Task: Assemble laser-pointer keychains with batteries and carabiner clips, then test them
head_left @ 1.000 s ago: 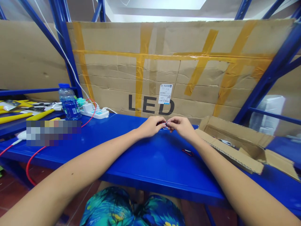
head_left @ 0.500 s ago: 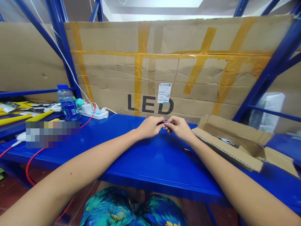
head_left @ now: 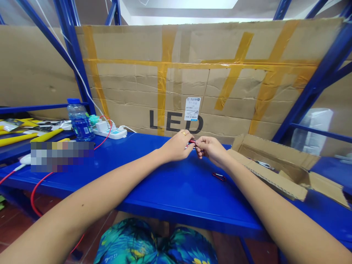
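Above the blue table (head_left: 165, 190), my left hand (head_left: 178, 145) is closed on a small red and silver carabiner (head_left: 192, 141), mostly covered by the fingers. From the other side, my right hand (head_left: 209, 148) pinches the carabiner's right end between thumb and forefinger. The two hands are almost touching. A second red carabiner (head_left: 219, 176) with a silver gate lies on the table just below my right hand, near the forearm.
An open cardboard box (head_left: 275, 172) at right holds a few metal pieces (head_left: 264, 164). At left stand a bottle of blue liquid (head_left: 79, 121) and a power strip (head_left: 115, 133) with a red cable. A large taped carton (head_left: 132, 88) walls off the back.
My left hand has tilted up slightly and its fingers have shifted, so more of the red carabiner shows. My right hand has moved a little to the right, uncovering the second carabiner.
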Demonstrator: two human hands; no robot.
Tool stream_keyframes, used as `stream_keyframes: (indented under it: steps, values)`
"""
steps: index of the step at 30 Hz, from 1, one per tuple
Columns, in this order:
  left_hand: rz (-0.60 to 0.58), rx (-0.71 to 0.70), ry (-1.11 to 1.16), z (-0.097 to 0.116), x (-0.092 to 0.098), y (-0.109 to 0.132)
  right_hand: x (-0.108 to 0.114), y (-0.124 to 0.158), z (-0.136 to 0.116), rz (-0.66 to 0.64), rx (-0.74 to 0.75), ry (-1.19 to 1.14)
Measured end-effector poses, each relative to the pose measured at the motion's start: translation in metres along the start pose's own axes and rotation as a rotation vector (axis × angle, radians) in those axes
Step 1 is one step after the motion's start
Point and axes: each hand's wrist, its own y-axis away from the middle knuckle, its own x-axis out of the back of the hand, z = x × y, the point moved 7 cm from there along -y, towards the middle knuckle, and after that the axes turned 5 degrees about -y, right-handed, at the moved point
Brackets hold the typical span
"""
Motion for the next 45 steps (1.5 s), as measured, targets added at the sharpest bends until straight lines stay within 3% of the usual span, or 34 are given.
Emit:
stream_keyframes:
  steps: [5, 8, 14, 19, 27, 37, 40, 45]
  values:
    - [-0.169, 0.073, -0.003, -0.007, -0.013, 0.000, 0.005, -0.004, 0.001, 0.013, 0.039, 0.114]
    - [-0.209, 0.119, 0.022, -0.010, -0.015, 0.003, 0.005, -0.003, 0.004, 0.008, 0.010, 0.092]
    - [-0.145, 0.041, 0.044, 0.000, -0.010, 0.006, 0.001, 0.002, 0.007, -0.048, -0.117, 0.007]
    - [-0.048, 0.022, 0.093, 0.003, -0.002, 0.000, 0.005, 0.001, -0.002, -0.027, -0.060, 0.033]
    - [-0.222, 0.080, -0.021, -0.004, -0.014, 0.001, 0.005, 0.000, 0.005, -0.001, -0.049, 0.083]
    - [-0.112, 0.019, 0.061, 0.002, -0.003, 0.004, -0.002, 0.005, 0.011, -0.061, -0.220, -0.129]
    - [-0.095, -0.001, 0.089, 0.003, -0.002, 0.002, -0.001, 0.004, 0.007, -0.050, -0.160, -0.097]
    - [-0.176, 0.119, 0.090, -0.002, -0.008, -0.001, 0.006, -0.001, -0.008, 0.030, 0.114, 0.149]
